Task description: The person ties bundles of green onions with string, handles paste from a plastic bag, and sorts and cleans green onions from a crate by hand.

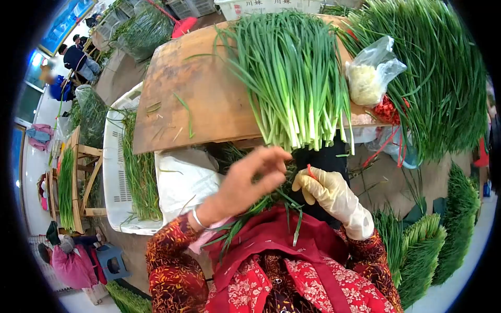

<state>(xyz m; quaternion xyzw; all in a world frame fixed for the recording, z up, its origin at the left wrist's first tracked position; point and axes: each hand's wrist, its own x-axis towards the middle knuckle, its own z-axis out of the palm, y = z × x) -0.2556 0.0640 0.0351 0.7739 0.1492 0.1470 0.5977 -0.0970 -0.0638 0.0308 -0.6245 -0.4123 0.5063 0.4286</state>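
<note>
A thick bunch of green garlic chives [292, 78] lies on the wooden board [193, 99], its pale stem ends over the near edge. Just below those ends is my bare left hand [253, 177], a bracelet at its wrist, fingers bent and apart with nothing seen between them. My right hand [329, 195], in a pale glove, is closed around a small red tie [311, 171] in front of my body. Right of the bunch a clear plastic bag [369, 78] with something pale in it rests near a clump of red ties [387, 110].
A big heap of chives [428, 78] covers the right side. At left stands a white crate [117, 172] with loose greens. More bundles [422, 255] stand on the floor at lower right. A person in pink [73, 263] is at lower left; others sit at upper left.
</note>
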